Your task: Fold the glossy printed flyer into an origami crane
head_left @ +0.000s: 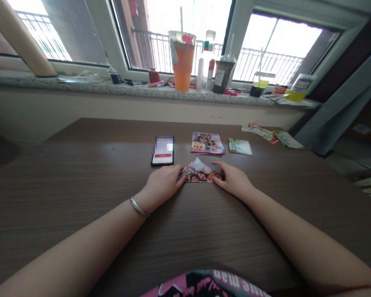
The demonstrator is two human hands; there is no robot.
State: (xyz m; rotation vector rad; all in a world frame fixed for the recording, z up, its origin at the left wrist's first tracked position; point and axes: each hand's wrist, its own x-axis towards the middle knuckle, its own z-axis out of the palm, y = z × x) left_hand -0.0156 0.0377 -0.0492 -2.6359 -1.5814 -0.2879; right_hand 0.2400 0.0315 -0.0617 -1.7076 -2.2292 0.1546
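A folded flyer (pixel 200 174) printed with a colour photo of people lies on the brown table, its upper edge rising to a point. My left hand (pixel 166 178), with a silver bangle at the wrist, pinches the flyer's left end between thumb and fingers. At the other end my right hand (pixel 233 178) grips the right corner with the thumb on top. Just beyond the flyer sits a stack of similar flyers (pixel 207 143). A phone (pixel 163 152) with a lit, partly blurred screen lies beyond my left hand.
Green-and-white cards (pixel 240 146) lie right of the stack. More paper slips (pixel 264 133) and a green leaflet (pixel 287 139) are near the table's far right edge. On the windowsill (pixel 126 91) stand an orange drink cup (pixel 183 62), a dark drink cup (pixel 223 74) and several bottles.
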